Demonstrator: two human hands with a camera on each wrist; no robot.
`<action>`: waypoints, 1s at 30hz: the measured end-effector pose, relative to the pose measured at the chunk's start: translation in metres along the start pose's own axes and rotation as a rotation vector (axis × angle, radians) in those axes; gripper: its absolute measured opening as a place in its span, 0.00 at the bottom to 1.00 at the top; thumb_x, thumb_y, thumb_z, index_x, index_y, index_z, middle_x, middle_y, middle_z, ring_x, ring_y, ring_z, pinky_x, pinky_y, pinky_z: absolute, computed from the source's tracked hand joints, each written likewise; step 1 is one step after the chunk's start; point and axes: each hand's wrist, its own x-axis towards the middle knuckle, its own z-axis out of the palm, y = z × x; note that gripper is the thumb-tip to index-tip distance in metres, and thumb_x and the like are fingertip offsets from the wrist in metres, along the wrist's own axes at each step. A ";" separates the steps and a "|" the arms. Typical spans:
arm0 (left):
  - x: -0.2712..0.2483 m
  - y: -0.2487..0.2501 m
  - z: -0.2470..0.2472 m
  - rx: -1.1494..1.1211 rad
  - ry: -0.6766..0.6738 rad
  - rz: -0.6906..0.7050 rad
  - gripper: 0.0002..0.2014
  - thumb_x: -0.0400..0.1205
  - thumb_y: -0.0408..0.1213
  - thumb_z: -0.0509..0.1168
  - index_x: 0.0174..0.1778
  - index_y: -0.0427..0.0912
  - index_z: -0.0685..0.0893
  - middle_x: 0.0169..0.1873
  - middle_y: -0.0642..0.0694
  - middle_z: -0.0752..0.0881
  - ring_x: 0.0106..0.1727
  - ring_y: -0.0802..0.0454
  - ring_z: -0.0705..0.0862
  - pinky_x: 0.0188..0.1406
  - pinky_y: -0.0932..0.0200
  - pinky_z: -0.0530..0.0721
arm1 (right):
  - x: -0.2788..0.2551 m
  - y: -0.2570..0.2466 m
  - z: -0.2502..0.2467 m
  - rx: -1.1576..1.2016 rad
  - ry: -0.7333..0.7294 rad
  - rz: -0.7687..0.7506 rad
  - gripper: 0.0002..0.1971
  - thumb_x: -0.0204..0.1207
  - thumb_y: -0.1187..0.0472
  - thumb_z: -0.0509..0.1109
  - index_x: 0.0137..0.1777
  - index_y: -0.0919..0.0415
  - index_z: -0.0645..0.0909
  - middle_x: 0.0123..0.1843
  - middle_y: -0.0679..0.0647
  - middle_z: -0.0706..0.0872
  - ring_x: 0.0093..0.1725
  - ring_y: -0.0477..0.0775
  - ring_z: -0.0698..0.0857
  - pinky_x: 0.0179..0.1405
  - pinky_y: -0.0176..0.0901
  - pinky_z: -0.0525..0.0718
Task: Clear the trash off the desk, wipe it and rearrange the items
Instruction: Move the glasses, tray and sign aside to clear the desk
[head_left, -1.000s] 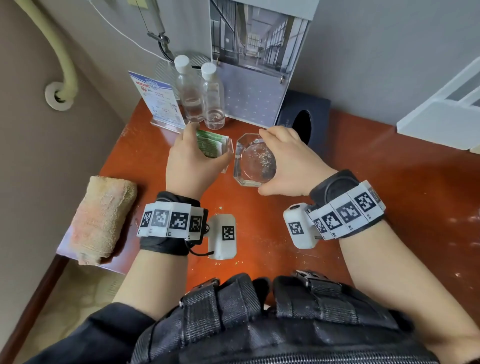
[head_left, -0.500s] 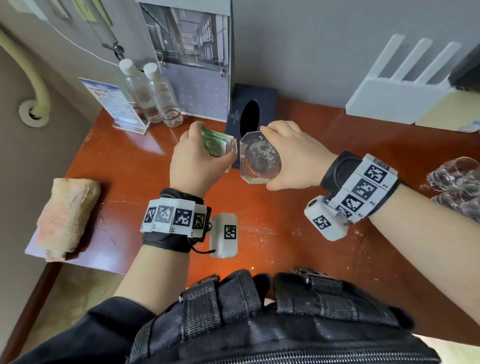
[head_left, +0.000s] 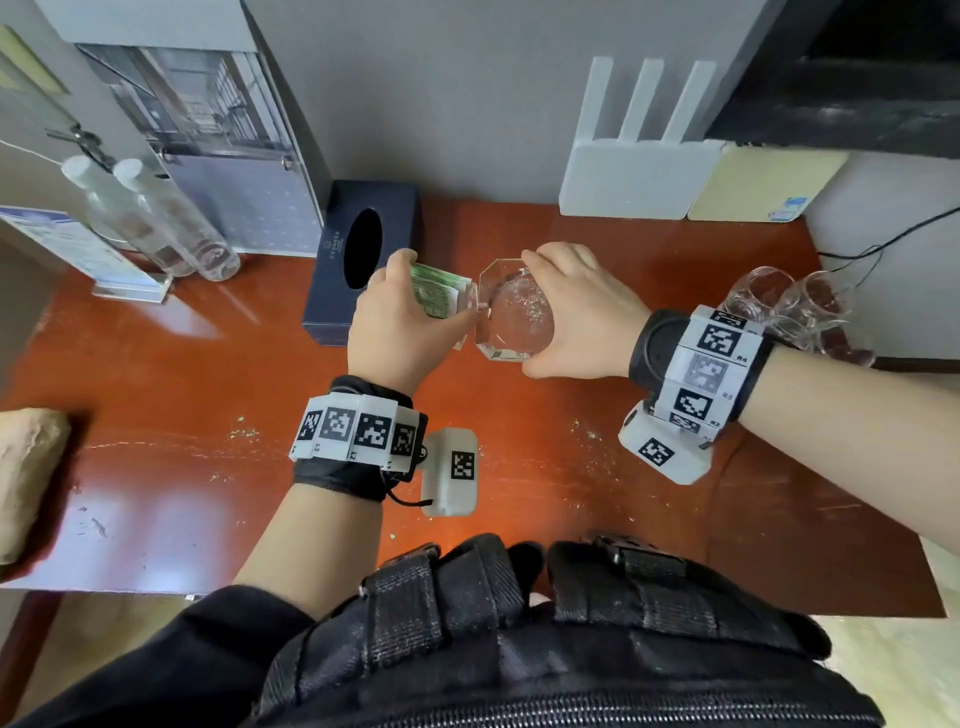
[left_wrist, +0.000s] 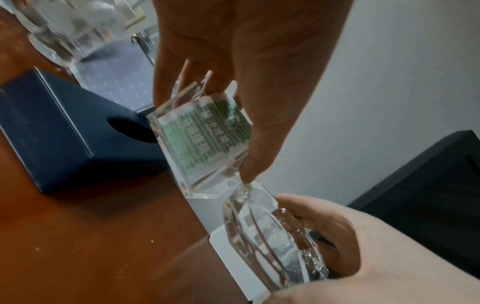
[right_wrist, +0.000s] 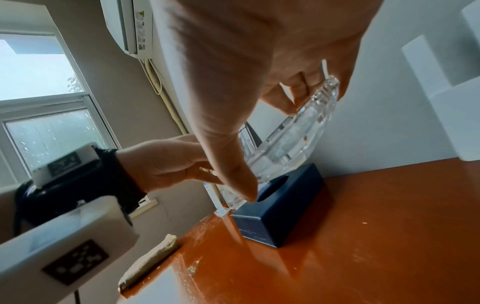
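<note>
My left hand (head_left: 400, 322) grips a small clear acrylic block with a green printed card (head_left: 436, 296) inside it, seen closer as the block (left_wrist: 202, 148). My right hand (head_left: 576, 317) holds an octagonal glass ashtray (head_left: 514, 317) by its rim, lifted and tilted above the orange-brown desk (head_left: 208, 415). The ashtray (left_wrist: 270, 238) nearly touches the block. In the right wrist view the ashtray (right_wrist: 293, 135) hangs over the dark tissue box (right_wrist: 283, 207). Fine crumbs (head_left: 244, 434) lie scattered on the desk in front of me.
A dark blue tissue box (head_left: 363, 260) stands just behind my left hand. Two water bottles (head_left: 156, 223), a leaflet stand (head_left: 83, 254) and a calendar (head_left: 223, 156) are back left. A white router (head_left: 634, 171) and glass cups (head_left: 789, 306) are right. A rolled cloth (head_left: 26, 478) lies far left.
Both hands have carried the acrylic block and the ashtray rightward, away from the bottles and past the tissue box. The view has swung right, showing the router and cups.
</note>
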 end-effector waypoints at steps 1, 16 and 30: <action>0.000 0.008 0.007 -0.007 -0.002 0.003 0.40 0.71 0.57 0.73 0.75 0.44 0.67 0.67 0.41 0.76 0.66 0.41 0.76 0.59 0.52 0.75 | -0.005 0.010 0.000 -0.005 -0.006 0.013 0.56 0.58 0.44 0.79 0.82 0.64 0.53 0.79 0.55 0.60 0.79 0.55 0.57 0.73 0.45 0.65; -0.004 0.078 0.101 -0.010 -0.059 0.073 0.38 0.72 0.58 0.70 0.74 0.45 0.68 0.64 0.43 0.78 0.64 0.44 0.78 0.58 0.52 0.78 | -0.058 0.124 0.015 0.052 -0.074 0.147 0.57 0.60 0.44 0.78 0.83 0.62 0.50 0.80 0.54 0.58 0.80 0.54 0.56 0.74 0.46 0.65; 0.022 0.087 0.163 -0.014 -0.174 -0.029 0.40 0.71 0.57 0.72 0.75 0.43 0.65 0.66 0.41 0.76 0.65 0.43 0.77 0.63 0.51 0.78 | -0.042 0.180 0.051 0.116 -0.215 0.174 0.59 0.62 0.43 0.79 0.83 0.64 0.45 0.81 0.59 0.57 0.80 0.59 0.58 0.76 0.48 0.64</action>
